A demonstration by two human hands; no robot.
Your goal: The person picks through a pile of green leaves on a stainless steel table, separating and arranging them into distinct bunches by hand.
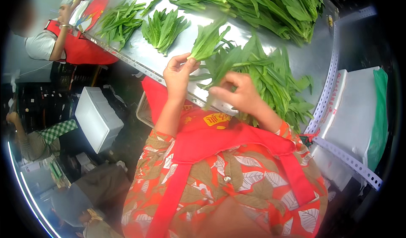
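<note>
My left hand (179, 76) pinches the pale stem end of a small leafy green (206, 42) between thumb and fingers, its leaves pointing away from me. My right hand (238, 90) is just right of it, fingers curled near a blurred long leaf (222, 68); whether it grips that leaf I cannot tell. A loose heap of long leafy greens (269, 79) lies beyond and right of my right hand on the metal table (136, 52). A fanned bunch of greens (163, 30) lies left of the held one, and another pile (120, 23) sits farther left.
A large stack of long greens (253, 3) covers the table's far side. A perforated metal rail (326, 76) edges the right, with foam boxes (352, 108) beyond. A white foam box (98, 119) and plastic basket (145, 109) are at left. A co-worker in a red apron (82, 49) stands upper left.
</note>
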